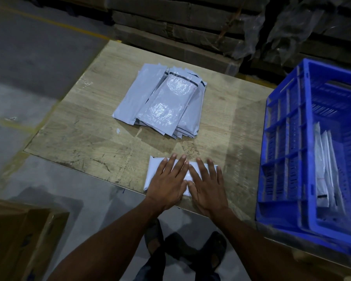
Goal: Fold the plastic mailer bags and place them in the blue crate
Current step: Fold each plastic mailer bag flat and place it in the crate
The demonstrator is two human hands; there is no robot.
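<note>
Risk: slick plastic looked likely to spring back open once pressure came off, and the folded mailer bag (156,175) sat right at the tabletop (79,128) near edge, so a careless lift could have slid it off toward the floor. No closed grip on either side: left hand (167,182) and right hand (206,186) lay flat side by side, fingers straight and spread, palms pressing the bag down. Unfolded stack of mailer bags (160,102) was ahead of the hands, blue crate (292,138) to their right with several folded bags inside.
</note>
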